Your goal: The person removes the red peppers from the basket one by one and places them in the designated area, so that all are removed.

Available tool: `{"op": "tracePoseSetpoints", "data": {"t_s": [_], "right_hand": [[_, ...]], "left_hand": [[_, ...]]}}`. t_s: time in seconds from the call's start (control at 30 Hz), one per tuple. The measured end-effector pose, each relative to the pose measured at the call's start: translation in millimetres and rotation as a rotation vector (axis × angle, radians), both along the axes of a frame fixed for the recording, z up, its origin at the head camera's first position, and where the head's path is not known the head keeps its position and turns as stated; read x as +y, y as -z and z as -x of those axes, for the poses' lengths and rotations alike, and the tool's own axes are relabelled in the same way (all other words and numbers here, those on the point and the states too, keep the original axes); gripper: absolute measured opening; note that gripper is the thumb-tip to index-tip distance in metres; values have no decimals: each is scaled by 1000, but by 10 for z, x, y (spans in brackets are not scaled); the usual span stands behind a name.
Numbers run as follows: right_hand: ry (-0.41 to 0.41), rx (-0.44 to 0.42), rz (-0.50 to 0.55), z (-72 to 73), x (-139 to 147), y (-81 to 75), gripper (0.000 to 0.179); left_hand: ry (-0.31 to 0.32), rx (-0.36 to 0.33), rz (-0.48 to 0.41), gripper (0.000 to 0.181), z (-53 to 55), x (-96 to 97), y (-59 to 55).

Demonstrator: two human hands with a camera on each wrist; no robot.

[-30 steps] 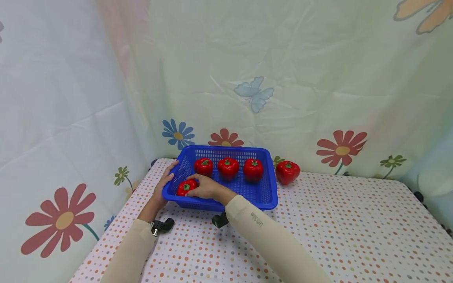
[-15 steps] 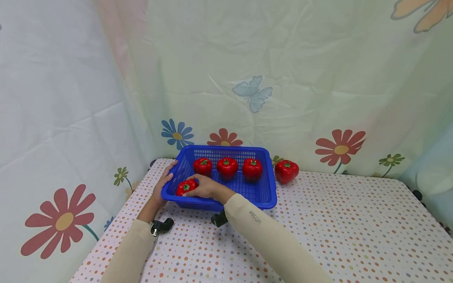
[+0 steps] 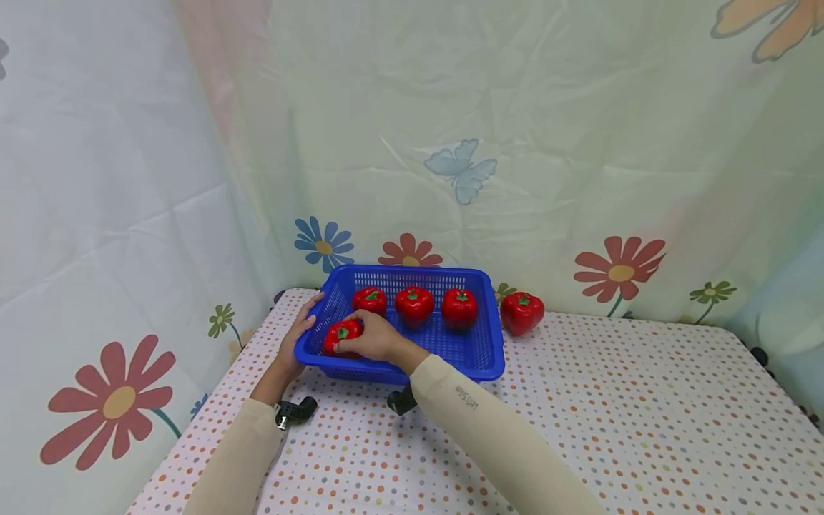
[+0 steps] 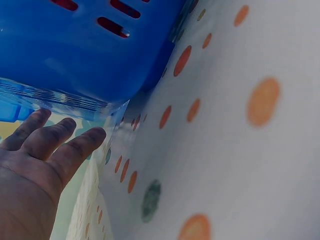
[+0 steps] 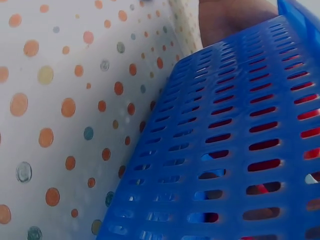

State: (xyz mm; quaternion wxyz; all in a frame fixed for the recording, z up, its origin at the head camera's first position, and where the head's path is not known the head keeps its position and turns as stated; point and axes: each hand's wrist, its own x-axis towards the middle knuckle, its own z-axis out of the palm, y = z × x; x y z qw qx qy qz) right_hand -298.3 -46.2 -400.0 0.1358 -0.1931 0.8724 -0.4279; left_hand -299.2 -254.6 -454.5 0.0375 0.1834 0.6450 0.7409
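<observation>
My right hand (image 3: 378, 337) grips a red bell pepper (image 3: 340, 333) by its side, in the front left corner of a blue plastic basket (image 3: 496, 350). Along the basket's left side my left hand (image 3: 296, 340) rests with its fingers fairly straight. In the left wrist view that hand (image 4: 42, 155) has its fingertips against or very near the basket wall (image 4: 75, 60). Behind the gripped pepper stand three more bell peppers in a row: a left one (image 3: 370, 302), a middle one (image 3: 415, 306) and a right one (image 3: 460, 309). The right wrist view shows mostly the slotted basket wall (image 5: 225, 125).
Another red bell pepper (image 3: 522, 313) lies on the table just right of the basket. A dotted cloth (image 3: 618, 400) covers the table. A flowered curtain (image 3: 547, 143) hangs close behind the basket and along the left side.
The gripped bell pepper has risen slightly and tilted within the basket, the right hand going up with it. The left hand, the basket and the other peppers stay put.
</observation>
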Motion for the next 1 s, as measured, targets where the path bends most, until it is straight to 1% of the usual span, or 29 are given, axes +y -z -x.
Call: {"op": "tracePoseSetpoints", "data": {"t_s": [0.13, 0.23, 0.33, 0.43, 0.6, 0.77, 0.93, 1.0], "right_hand": [[42, -6, 81, -27, 46, -39, 65], [71, 3, 112, -54, 107, -84, 65], [94, 21, 140, -74, 208, -148, 65], [108, 33, 167, -67, 370, -238, 64], [126, 44, 221, -40, 809, -442, 61], [160, 81, 214, -28, 1336, -662, 65], [211, 125, 219, -2, 1819, -783, 66], [245, 151, 190, 6, 1995, -790, 68]], "left_hand": [[-1, 9, 9, 55, 7, -8, 17], [-8, 10, 25, 55, 2, -5, 18], [-16, 14, 35, 55, 1, -5, 27], [-13, 18, 15, 55, 5, -3, 33], [13, 22, -15, 56, 28, 17, 15], [13, 25, -3, 55, 64, 25, 36], [7, 26, -10, 56, 61, 9, 64], [3, 25, -20, 56, 45, 1, 63]]}}
